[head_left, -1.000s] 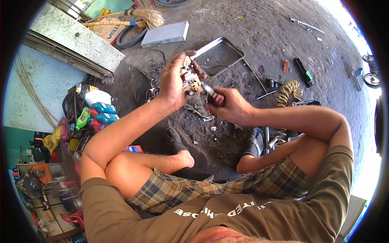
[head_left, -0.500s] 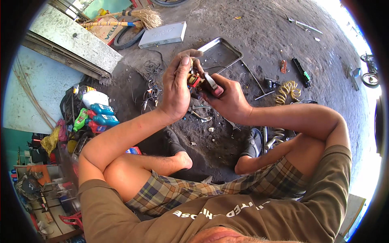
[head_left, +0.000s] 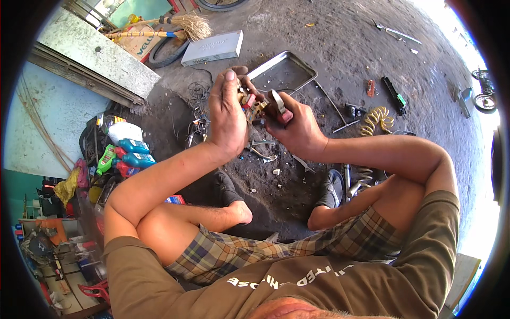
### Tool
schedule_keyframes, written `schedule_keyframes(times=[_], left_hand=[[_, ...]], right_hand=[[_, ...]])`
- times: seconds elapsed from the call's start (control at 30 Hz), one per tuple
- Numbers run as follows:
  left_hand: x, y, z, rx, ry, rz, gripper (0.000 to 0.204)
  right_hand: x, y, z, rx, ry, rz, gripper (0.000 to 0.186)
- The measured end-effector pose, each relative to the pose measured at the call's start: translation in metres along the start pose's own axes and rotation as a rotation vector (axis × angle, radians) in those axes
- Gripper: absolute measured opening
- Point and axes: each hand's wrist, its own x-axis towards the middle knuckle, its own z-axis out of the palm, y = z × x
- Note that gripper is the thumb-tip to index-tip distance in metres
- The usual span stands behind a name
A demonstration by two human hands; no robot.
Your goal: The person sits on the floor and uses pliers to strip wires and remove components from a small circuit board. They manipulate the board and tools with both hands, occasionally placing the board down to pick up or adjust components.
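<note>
My left hand (head_left: 228,111) is raised in front of me, fingers curled around a small part (head_left: 247,100) with red and brass-coloured pieces. The fingers partly hide it, so its kind is unclear. Close beside it, my right hand (head_left: 303,130) is closed on a hand tool (head_left: 280,109) with a curved metal lever and a reddish end. A brass-coloured piece (head_left: 261,106) shows between the tool and the left hand; I cannot tell which of them it belongs to.
A metal-rimmed tray (head_left: 311,74) lies beyond my hands. To the right are a T-handled wrench (head_left: 340,117), a coiled yellowish hose (head_left: 377,119) and a black-and-green strip (head_left: 394,94). Several bottles (head_left: 137,152) cluster at left. A silver box (head_left: 213,49) and a broom (head_left: 194,25) lie farther back.
My left hand has shifted slightly left and tilted, widening the gap to the right hand. More of the red and brass-coloured pieces shows. The right hand has barely moved.
</note>
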Motion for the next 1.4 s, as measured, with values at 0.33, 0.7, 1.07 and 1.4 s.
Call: schedule_keyframes(times=[0.33,0.7,1.07,1.4], left_hand=[[0.008,-0.006,-0.016,-0.274,-0.083,-0.167,0.035],[0.023,0.021,-0.04,-0.192,-0.146,-0.146,0.053],[0.021,0.034,-0.037,-0.068,-0.438,-0.038,0.045],[0.019,0.036,-0.036,0.0,-0.535,0.004,0.04]], right_hand=[[-0.002,0.002,-0.006,0.039,-0.098,-0.195,0.032],[-0.016,-0.023,-0.02,0.231,-0.511,0.108,0.034],[-0.004,-0.042,-0.024,0.036,-0.878,0.484,0.055],[-0.005,-0.034,-0.022,0.262,-1.02,0.568,0.037]])
